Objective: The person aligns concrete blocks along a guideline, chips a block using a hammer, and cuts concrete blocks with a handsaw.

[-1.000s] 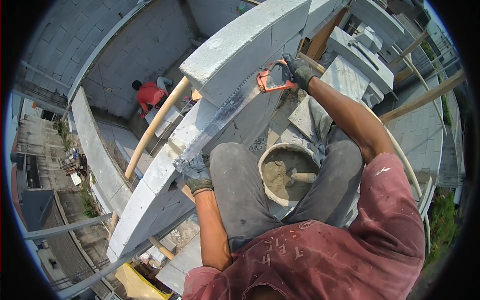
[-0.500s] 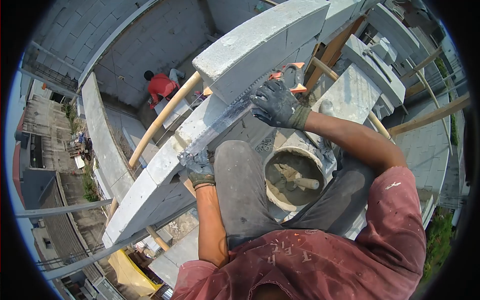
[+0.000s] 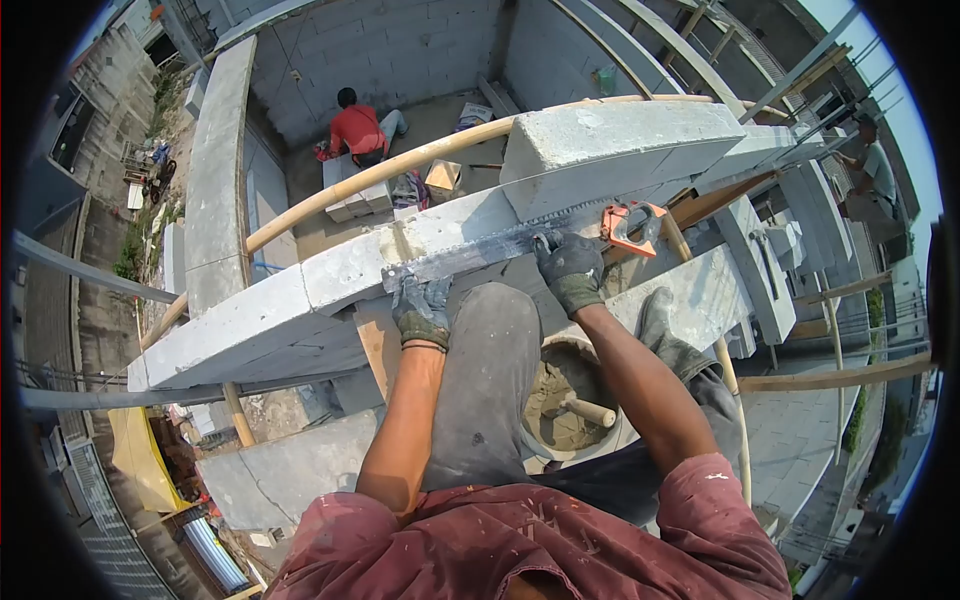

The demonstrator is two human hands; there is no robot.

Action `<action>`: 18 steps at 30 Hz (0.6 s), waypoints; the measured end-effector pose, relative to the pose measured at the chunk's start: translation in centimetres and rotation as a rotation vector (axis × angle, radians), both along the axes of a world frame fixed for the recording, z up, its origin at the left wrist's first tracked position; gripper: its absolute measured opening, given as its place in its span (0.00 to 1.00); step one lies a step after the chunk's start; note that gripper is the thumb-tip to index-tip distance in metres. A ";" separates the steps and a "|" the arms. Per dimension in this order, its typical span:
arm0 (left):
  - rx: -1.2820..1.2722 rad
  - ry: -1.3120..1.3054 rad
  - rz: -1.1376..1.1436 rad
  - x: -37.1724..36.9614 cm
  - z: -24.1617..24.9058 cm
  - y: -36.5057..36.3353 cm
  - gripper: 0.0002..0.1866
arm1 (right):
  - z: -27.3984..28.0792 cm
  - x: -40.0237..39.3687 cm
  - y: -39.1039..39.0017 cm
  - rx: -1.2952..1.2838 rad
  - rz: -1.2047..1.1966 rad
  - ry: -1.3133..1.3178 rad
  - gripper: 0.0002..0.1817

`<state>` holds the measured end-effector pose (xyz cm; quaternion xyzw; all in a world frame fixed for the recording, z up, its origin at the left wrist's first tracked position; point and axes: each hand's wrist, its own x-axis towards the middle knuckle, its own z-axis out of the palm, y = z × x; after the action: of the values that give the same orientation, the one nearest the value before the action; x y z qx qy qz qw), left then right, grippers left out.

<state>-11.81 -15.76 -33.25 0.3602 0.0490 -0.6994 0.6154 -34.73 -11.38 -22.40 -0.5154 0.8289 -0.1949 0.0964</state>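
A handsaw (image 3: 470, 257) with an orange handle lies along the curved wall of pale blocks (image 3: 335, 275), its toothed edge upward and its blade smeared grey. My left hand (image 3: 423, 308), in a dirty grey glove, is closed on the blade's far-left end. My right hand (image 3: 570, 270), gloved in dark grey, grips the lower edge of the blade a little left of the handle (image 3: 645, 235). Just beyond the blade, a large block (image 3: 625, 150) stands on the wall. Below my right forearm is a bucket (image 3: 528, 437) of grey mortar with a trowel (image 3: 590, 411) in it.
A bamboo pole (image 3: 375, 180) runs behind the wall. In the room below, a person in a red shirt (image 3: 357, 130) sits beside stacked blocks (image 3: 357, 203). Another person (image 3: 875, 170) is at the far right. A plank (image 3: 835, 373) and block pieces (image 3: 755, 270) are on the right.
The view has turned, so the wall and saw look more level. My right hand has shifted slightly along the blade away from the handle. My left hand stays at the blade's end.
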 end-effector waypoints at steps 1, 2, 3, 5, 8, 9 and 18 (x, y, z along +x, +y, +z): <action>0.009 0.017 0.024 -0.1 0.8 0.3 0.20 | -0.3 -0.1 -0.8 0.009 0.024 0.017 0.19; 0.039 -0.024 0.029 -0.3 1.5 0.5 0.20 | -0.7 -0.2 -1.4 0.044 -0.003 0.119 0.20; 0.069 -0.066 0.032 -0.3 1.9 0.6 0.20 | -0.6 0.0 -2.1 0.075 -0.033 0.221 0.21; 0.073 -0.035 0.063 -0.3 2.2 0.7 0.20 | -0.2 0.0 -3.3 0.166 -0.008 0.244 0.23; 0.030 0.003 0.072 -0.4 2.6 0.9 0.21 | -1.9 -0.9 -4.5 0.080 0.042 0.318 0.23; 0.042 -0.013 0.054 -0.4 2.5 0.9 0.21 | -0.6 -0.4 -4.6 0.135 0.034 0.228 0.23; 0.026 0.020 0.027 -0.1 2.1 0.9 0.19 | -2.3 -1.4 -5.6 0.133 0.017 0.149 0.24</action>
<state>-11.91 -14.87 -31.17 0.3602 0.0691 -0.6939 0.6196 -36.13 -16.96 -24.65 -0.5279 0.8405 -0.0996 0.0701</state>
